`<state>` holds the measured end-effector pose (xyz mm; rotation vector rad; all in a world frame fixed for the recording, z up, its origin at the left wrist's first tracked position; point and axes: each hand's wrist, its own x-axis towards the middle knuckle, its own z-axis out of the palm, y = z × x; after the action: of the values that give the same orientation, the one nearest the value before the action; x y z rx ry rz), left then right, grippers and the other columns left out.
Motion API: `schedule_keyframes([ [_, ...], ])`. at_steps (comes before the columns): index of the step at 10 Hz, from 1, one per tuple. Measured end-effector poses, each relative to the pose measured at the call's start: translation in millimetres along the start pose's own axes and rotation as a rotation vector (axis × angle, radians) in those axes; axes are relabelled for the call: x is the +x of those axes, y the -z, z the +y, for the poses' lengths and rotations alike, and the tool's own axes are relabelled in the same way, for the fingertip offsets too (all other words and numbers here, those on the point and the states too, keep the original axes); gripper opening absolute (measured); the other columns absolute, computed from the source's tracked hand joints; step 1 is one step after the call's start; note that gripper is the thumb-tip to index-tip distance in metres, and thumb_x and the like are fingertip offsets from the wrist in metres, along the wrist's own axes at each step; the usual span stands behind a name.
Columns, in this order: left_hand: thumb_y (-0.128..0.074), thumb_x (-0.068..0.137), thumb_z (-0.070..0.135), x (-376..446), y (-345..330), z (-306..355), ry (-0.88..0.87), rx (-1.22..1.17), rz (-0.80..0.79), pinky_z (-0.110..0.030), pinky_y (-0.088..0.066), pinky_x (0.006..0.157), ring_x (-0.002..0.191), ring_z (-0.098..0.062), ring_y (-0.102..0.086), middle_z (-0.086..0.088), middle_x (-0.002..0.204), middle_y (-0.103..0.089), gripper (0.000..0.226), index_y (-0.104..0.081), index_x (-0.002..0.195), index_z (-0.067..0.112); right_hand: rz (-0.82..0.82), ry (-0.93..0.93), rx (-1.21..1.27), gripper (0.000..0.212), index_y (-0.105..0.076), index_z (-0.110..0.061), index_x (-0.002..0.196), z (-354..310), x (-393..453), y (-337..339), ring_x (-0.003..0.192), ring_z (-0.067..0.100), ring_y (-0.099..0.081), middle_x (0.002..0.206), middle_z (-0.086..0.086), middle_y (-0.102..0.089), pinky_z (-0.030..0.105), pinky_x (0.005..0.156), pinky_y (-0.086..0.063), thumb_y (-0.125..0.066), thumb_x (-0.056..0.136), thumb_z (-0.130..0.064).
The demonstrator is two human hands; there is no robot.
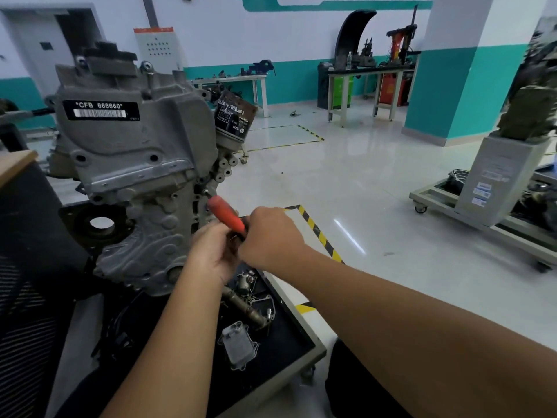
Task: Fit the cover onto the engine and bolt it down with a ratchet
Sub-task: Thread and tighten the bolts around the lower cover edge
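Two bare hands meet low in front of the viewer: the left hand (212, 251) and right hand (268, 233) both grip a red-handled ratchet (226, 217). Its head sits on a bolt at the right edge of the grey cover (150, 236), which lies against the engine (132, 131) just beyond.

Matt rough cast-metal engine (135, 164), glossy red plastic ratchet handle (226, 217), glossy smooth floor (361, 182), matt black tray (280, 336) of dull metal parts.

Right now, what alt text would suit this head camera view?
Both hands, left hand and right hand, grip a red-handled tool set against the side of a grey engine; loose parts lie on a black tray below.
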<state>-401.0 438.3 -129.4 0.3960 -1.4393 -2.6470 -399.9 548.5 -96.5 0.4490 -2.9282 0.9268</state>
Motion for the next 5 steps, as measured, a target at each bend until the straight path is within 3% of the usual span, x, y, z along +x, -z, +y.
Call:
schedule_keyframes([
  [1, -0.053, 0.102, 0.031, -3, 3, 2, 0.089, -0.218, -0.136, -0.023, -0.057, 0.055, 0.068, -0.013, -0.069, 0.0, 0.084, -0.072, 0.019, -0.066, 0.101, 0.018, -0.536, -0.358, 0.974, 0.018, -0.055, -0.013, 0.07, -9, 1, 7, 0.031, 0.007, -0.044, 0.051, 0.001, -0.054, 0.016, 0.032, -0.03, -0.064, 0.086, -0.014],
  [2, -0.054, 0.099, 0.03, 0, 14, 10, 0.057, -0.235, -0.165, -0.026, -0.059, 0.049, 0.058, -0.011, -0.069, 0.0, 0.072, -0.073, 0.02, -0.067, 0.104, 0.015, -0.815, -0.57, 1.675, 0.023, -0.053, -0.013, 0.074, -17, -1, 9, 0.026, 0.002, -0.04, 0.048, -0.002, -0.053, 0.013, 0.026, -0.025, -0.056, 0.096, -0.02],
  [3, -0.053, 0.1, 0.02, 1, 12, 9, -0.018, -0.031, -0.09, -0.023, -0.053, 0.046, 0.053, -0.015, -0.066, -0.001, 0.066, -0.071, 0.013, -0.065, 0.097, 0.015, -0.374, -0.301, 0.802, 0.02, -0.051, -0.013, 0.068, -11, 1, 4, 0.028, 0.008, -0.042, 0.047, 0.001, -0.055, 0.014, 0.032, -0.029, -0.065, 0.082, -0.012],
  [4, -0.057, 0.096, 0.005, 3, 7, -1, -0.081, 0.063, 0.007, -0.021, -0.049, 0.051, 0.061, -0.015, -0.063, -0.002, 0.068, -0.071, 0.017, -0.069, 0.088, 0.014, 0.077, -0.009, -0.004, 0.016, -0.052, -0.016, 0.069, -3, 0, 1, 0.043, 0.015, -0.054, 0.06, 0.002, -0.057, 0.019, 0.04, -0.035, -0.067, 0.075, -0.016],
  [5, -0.053, 0.1, 0.014, 2, 7, 0, -0.01, -0.099, -0.078, -0.024, -0.057, 0.061, 0.07, -0.015, -0.069, -0.004, 0.079, -0.073, 0.02, -0.071, 0.089, 0.015, -0.114, -0.123, 0.397, 0.016, -0.055, -0.011, 0.069, -2, 1, -2, 0.039, 0.014, -0.052, 0.053, 0.003, -0.058, 0.021, 0.037, -0.038, -0.069, 0.076, -0.012],
])
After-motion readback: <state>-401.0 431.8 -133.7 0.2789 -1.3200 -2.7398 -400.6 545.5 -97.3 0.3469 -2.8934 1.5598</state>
